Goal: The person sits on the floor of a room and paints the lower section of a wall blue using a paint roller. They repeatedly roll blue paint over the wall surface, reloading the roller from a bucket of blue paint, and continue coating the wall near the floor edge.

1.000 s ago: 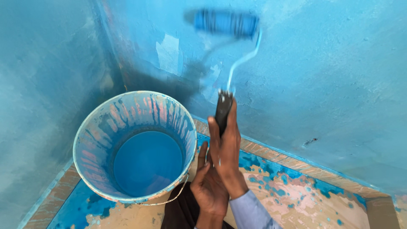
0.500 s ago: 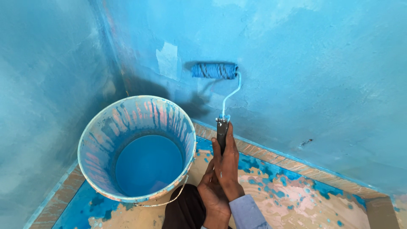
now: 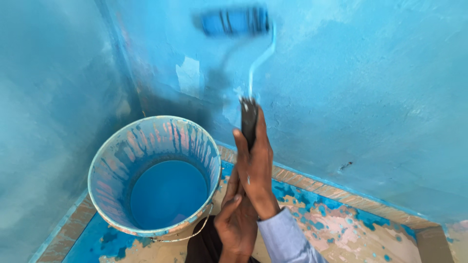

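Head view. My right hand (image 3: 254,168) reaches up and forward, its fingers (image 3: 241,146) clenched around the dark handle of one blue paint roller on a bent light metal frame (image 3: 236,22). My left hand (image 3: 237,219) sits just below it — curled against the right wrist; I cannot tell whether its fingers hold anything. The roller sleeve, blurred, lies high against the blue painted wall (image 3: 365,97), near the corner. One round paint-streaked bucket with a thin wire bail (image 3: 122,151) stands on the paint-spattered tan floor (image 3: 341,229) just left of my hands, with blue paint pooled in its bottom. I count two hands, one roller, one bucket.
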